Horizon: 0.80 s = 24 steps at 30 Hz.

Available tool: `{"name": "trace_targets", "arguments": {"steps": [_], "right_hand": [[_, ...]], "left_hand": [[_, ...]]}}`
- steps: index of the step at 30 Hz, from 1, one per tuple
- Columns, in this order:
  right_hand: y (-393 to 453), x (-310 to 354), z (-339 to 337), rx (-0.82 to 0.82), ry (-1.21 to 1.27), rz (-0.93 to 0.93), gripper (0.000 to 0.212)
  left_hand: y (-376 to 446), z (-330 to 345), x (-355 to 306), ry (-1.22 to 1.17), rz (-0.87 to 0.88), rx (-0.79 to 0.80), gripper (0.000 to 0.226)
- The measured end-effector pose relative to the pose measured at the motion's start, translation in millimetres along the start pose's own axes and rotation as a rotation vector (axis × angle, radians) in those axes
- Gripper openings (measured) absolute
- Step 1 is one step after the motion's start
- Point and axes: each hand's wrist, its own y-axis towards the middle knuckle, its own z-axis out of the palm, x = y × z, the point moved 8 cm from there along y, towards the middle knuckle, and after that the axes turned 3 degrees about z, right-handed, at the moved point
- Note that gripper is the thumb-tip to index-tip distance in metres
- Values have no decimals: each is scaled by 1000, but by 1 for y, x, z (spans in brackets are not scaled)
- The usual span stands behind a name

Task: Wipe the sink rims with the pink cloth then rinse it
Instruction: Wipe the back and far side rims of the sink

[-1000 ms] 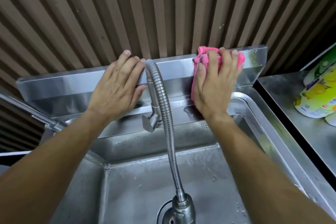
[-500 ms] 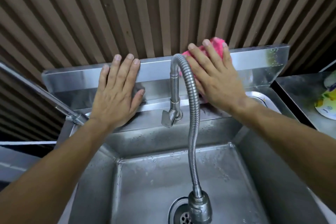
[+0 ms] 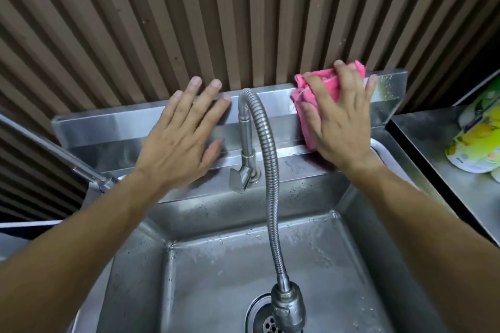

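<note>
**Cloth back at the right end of the splash rim**

Half a second ago the right hand had the cloth pushed in behind the faucet neck; now it has slid back rightwards along the far rim, and the left hand has stayed put in its bracing spot.

Head view: the right hand (image 3: 341,119) presses the pink cloth (image 3: 318,94) flat against the upright back rim of the sink (image 3: 113,127), fingers spread wide over the wad and their tips reaching the top edge against the slatted wall (image 3: 189,21). Cloth bulges out above and to the left of the fingers; a loose thread seems to hang off its left edge. The left hand (image 3: 184,138) lies open and flat on the same rim, left of the flexible faucet (image 3: 267,159), holding nothing. The hose arcs forward and down, its nozzle hanging over the drain (image 3: 266,319) in the near part of the basin. No water is running, as far as I can tell. On the counter to the right stands a yellow-green package (image 3: 476,140).

What could go wrong, as I judge it: only the back rim is under the cloth, so the side and near rims may get skipped before rinsing. The wad is pinned by pressure rather than gripped, so a fast stroke could let it slip down into the basin. A leftward pass could snag the cloth on the tap base or knock the hose.
</note>
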Motion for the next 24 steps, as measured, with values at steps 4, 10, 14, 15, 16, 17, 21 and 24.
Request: {"name": "trace_targets", "arguments": {"steps": [4,10,14,15,16,17,21,24], "right_hand": [[-8,34,8,12,147,292,53],[-8,-61,-12,-114,293,409,52],[-6,-80,-14,-222,430,624,49],[-7,-62,-11,-210,404,607,47],[-9,-37,-6,-181,367,524,47],[-11,-7,0,-134,330,387,49],[-18,29,13,-12,243,-99,46],[-16,-42,3,-101,184,247,41]], "left_hand": [[56,5,-14,11,182,-38,65],[64,28,-19,62,332,-51,55],[60,33,-22,93,348,-67,56],[59,32,-22,82,355,-64,56],[58,32,-22,58,359,-48,56],[60,32,-21,38,354,-24,57],[60,34,-22,28,360,21,56],[61,32,-22,-8,358,28,56]]}}
